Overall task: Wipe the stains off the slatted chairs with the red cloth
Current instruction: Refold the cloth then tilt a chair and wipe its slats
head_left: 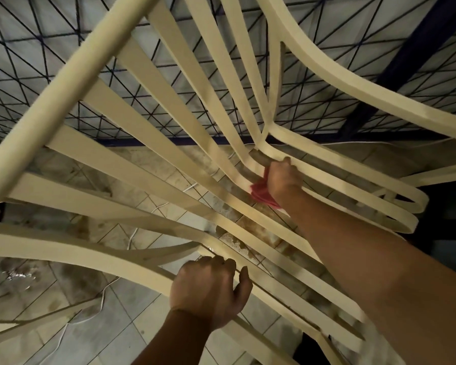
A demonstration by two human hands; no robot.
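A cream slatted chair (63,85) fills the view. Its top rail runs steeply from the left edge up toward the top centre. The slats fan out from that rail and run diagonally down to the right, closing together at a bend near the middle. Below them lie a stained tiled floor (132,325) and a thin white cable (102,299). Behind the chair stands a dark metal grille (63,30).

The left forearm rises from the bottom edge, just left of centre. The left hand (208,291) is clenched round a low slat on the near side, knuckles up, fingers hooked over the edge and thumb on the right.

The red cloth (261,194) is bunched against the slats at the bend. It shows below and left of the right hand, and its length lies along the slats.

The right arm stretches from the lower right corner up and left across the slats. The right hand (283,180) grasps the cloth with curled fingers and presses it to the slats.
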